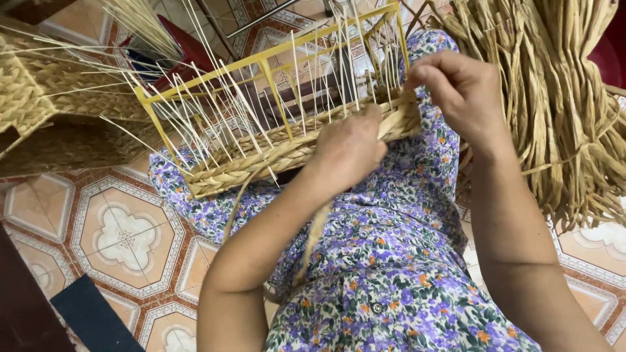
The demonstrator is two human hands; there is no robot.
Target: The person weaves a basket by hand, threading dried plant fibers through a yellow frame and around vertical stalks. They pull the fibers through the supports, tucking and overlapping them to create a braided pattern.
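Both hands, left hand (349, 146) and right hand (460, 88), pinch straw strands at the woven basket (261, 160) rim

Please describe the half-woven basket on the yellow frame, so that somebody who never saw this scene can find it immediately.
Look at the person's lap, covered by a purple flowered dress. On it lies a yellow frame with thin pale stakes; the basket is the braided straw band along its lower edge. Unlike the loose straw bundle beside it, it is woven, and the left hand presses on it.

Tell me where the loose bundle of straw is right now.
In the head view, the straw bundle hangs at upper right, just beyond the right hand, beside the yellow frame.
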